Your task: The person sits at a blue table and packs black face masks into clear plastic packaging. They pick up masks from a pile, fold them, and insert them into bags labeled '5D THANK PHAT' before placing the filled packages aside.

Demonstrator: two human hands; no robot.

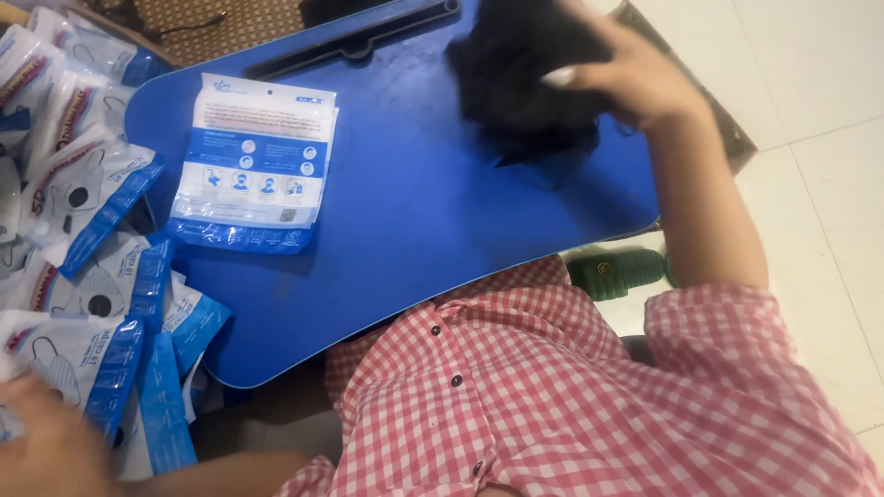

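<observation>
Right hand [635, 78]: fingers curled around a dark bundle [525, 74], holding it at the far right of the surface [433, 212].
Bundle: black, soft-looking, blurred; its lower edge touches the blue surface.
Left hand [46, 446]: blurred at the lower left corner, lying on the heap of packets [83, 267]; whether it grips one cannot be told.
Packets: white and blue, heaped beside the surface's left edge.
Single packet [258, 166]: lies flat on the surface's left part, well apart from the bundle.
Shirt [552, 396]: red-and-white check, below the surface.
Floor [829, 138]: pale tiles, right.
</observation>
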